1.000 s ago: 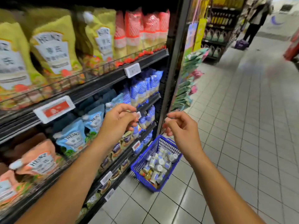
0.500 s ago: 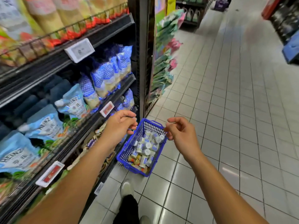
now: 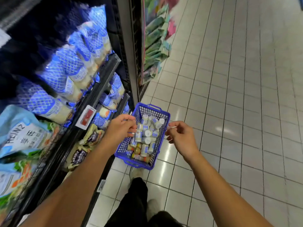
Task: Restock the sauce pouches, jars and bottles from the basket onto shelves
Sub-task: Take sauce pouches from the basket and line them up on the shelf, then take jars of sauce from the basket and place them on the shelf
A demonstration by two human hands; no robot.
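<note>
On floor (image 3: 229, 112) beside shelves (image 3: 105, 76): blue basket (image 3: 136, 164) of small jars (image 3: 146, 133); left hand (image 3: 121, 126) and right hand (image 3: 182, 136) above it, loosely curled, empty.

One blue basket (image 3: 147, 106), two hands: left hand (image 3: 120, 128) and right hand (image 3: 182, 138). Well over a dozen small jars (image 3: 146, 133) between them, exact count unclear.

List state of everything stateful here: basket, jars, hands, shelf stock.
Basket: upright on floor, loaded.
Jars: jumbled in basket, lids on.
Left hand: fingers loosely curled, empty, above basket.
Right hand: fingers loosely curled, empty, beside basket.
Pouches: stocked on shelves, blurred.
</note>
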